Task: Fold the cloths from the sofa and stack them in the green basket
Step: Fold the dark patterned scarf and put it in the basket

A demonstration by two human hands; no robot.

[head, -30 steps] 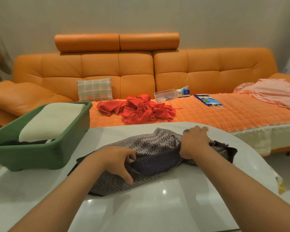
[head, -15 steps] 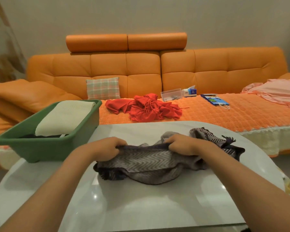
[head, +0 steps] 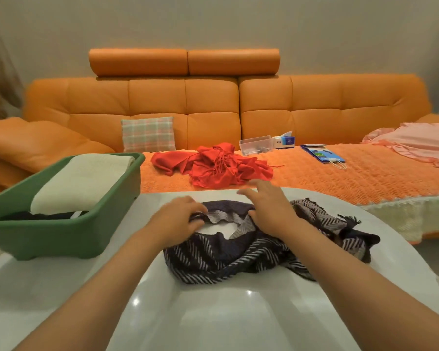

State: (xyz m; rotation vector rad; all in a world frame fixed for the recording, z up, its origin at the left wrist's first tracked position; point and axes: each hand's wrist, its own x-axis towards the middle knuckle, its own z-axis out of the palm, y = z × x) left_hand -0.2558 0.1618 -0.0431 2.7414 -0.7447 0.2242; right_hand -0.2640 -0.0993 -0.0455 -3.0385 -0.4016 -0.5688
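The counter's (head: 213,312) far edge curves just behind the hands, with the sofa (head: 314,110) seat right beyond it. Its right edge sweeps down close to the scarf's (head: 213,259) fringed end. The widest bare stretch lies on the near side, between the two forearms. A narrower strip separates the scarf from the basket (head: 61,239), which takes up the counter's left part, its right wall near the left forearm.

The scarf lies crumpled at the counter's middle. The left hand (head: 178,219) curls its fingers over the scarf's far fold and grips it. The right hand (head: 271,211) is spread, with its fingers straight and pointing toward the far edge and its thumb touching the cloth; it is a little blurred.

Half a second ago both hands were clenched on the bunched upper edge. Since then the right one has let go and opened. The scarf has loosened too, so a patch of counter shows through a gap in its middle.

In the basket a folded cream cloth (head: 81,183) lies on top of a dark cloth (head: 43,215), of which only an edge shows. On the sofa seat a red cloth (head: 213,168) sits in a heap just past the counter, and a pink cloth (head: 421,143) lies far right. A clear box (head: 255,145) stands behind the red one; I cannot make out its contents.
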